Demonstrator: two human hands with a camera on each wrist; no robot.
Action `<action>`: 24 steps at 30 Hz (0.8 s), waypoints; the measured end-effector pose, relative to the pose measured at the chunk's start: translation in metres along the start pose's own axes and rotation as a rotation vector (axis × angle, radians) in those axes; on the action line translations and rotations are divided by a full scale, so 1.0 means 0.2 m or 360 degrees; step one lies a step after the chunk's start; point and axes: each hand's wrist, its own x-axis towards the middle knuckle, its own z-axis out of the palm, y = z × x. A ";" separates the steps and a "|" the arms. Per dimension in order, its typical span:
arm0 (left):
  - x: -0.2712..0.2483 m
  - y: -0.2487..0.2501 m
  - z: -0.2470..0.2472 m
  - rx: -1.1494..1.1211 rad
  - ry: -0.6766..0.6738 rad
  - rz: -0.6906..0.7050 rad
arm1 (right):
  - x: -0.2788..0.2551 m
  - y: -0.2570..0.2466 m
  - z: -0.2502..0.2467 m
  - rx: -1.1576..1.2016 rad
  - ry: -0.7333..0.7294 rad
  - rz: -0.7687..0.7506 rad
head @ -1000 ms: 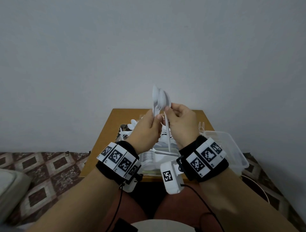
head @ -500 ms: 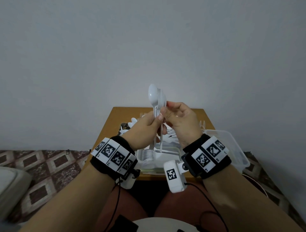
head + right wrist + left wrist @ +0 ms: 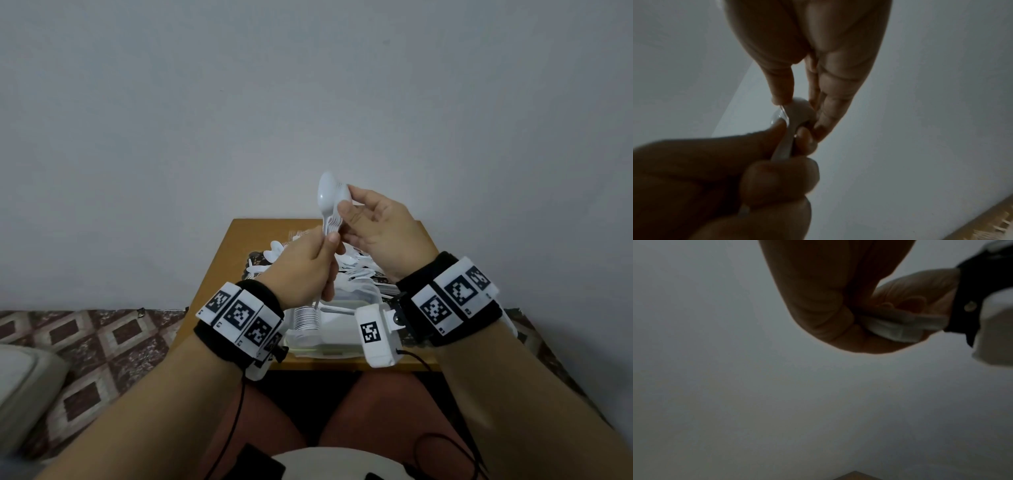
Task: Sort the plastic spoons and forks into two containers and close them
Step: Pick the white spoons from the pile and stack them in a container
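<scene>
A stack of white plastic spoons (image 3: 330, 198) stands upright in the air above the table, bowls up. My left hand (image 3: 328, 240) grips the handles in a fist, and their ends (image 3: 898, 329) poke out below it. My right hand (image 3: 346, 202) pinches the bowls (image 3: 799, 110) between thumb and fingers. A clear container (image 3: 325, 349) at the table's near edge holds a row of nested spoons (image 3: 306, 318). Behind it, a loose pile of white spoons and forks (image 3: 356, 265) is partly hidden by both hands.
The small wooden table (image 3: 236, 240) stands against a plain grey wall. To the left is a patterned floor (image 3: 102, 342), with my legs under the near edge. My right wrist covers whatever lies on the table's right side.
The single spoon that my right hand held by its handle now sits in the left hand's stack. My right hand has moved up to the bowls.
</scene>
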 end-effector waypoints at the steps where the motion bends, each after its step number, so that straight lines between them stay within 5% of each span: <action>1: 0.00 -0.01 0.00 0.0109 0.0008 0.0017 | 0.00 0.00 0.01 -0.0041 0.0024 0.0003; 9: 0.00 -0.01 0.00 0.0172 -0.0036 -0.0056 | -0.02 0.04 0.03 0.0005 0.0195 0.0011; 15: 0.01 -0.04 -0.02 0.0814 0.0144 0.0074 | 0.00 0.06 0.01 0.0231 0.0326 0.0081; 24: 0.03 -0.05 -0.02 0.0937 0.0117 0.0263 | 0.00 0.06 0.02 0.0527 0.0408 0.0121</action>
